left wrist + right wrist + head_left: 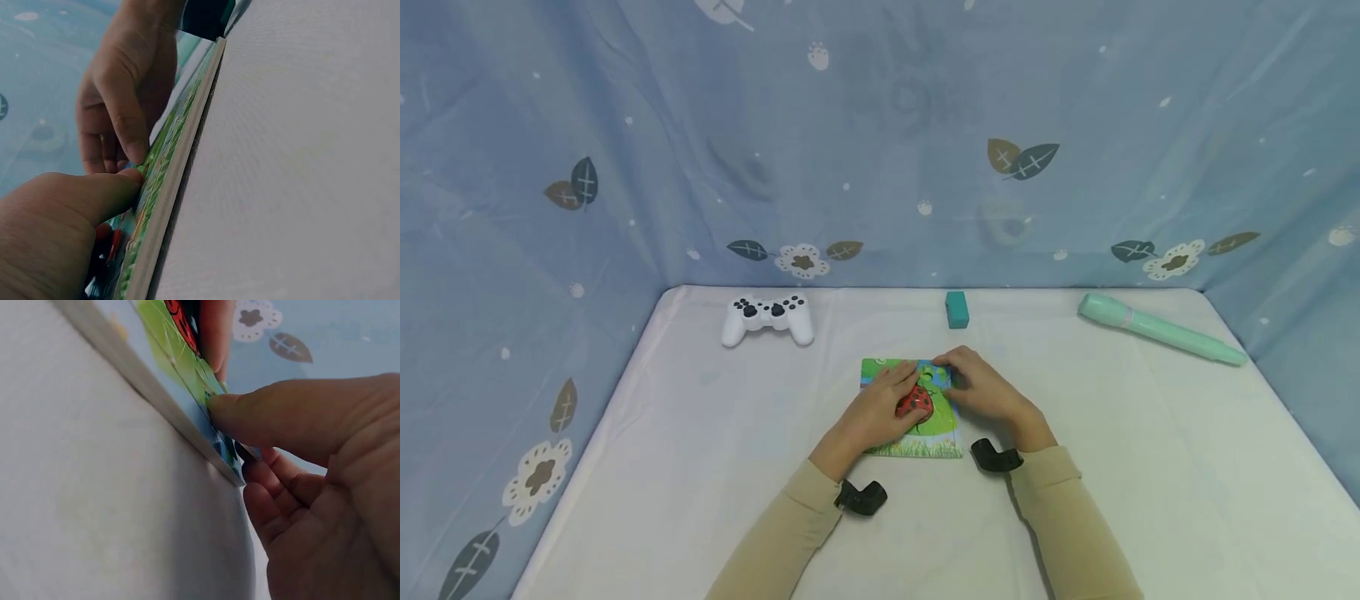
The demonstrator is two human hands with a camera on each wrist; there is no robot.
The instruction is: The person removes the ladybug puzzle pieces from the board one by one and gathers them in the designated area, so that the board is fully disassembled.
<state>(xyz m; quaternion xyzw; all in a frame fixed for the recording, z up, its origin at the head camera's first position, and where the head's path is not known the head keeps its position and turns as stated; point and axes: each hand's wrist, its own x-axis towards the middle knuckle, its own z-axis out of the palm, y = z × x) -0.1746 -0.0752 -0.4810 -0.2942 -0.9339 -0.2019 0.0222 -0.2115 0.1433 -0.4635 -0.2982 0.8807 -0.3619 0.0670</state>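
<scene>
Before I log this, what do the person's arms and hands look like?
The sleeves are plain tan, reaching nearly to the wrists. A small, angled black piece shows at each wrist. The left hand and right hand wear no gloves.

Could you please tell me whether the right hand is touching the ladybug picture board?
Touching: the right wrist view shows the right hand with its thumb tip against the picture board.

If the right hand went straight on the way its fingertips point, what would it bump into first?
Probably the left hand, which rests close by on the same ladybug picture board. Their heights are hard to judge, though, so the right hand might pass just over it.
</scene>
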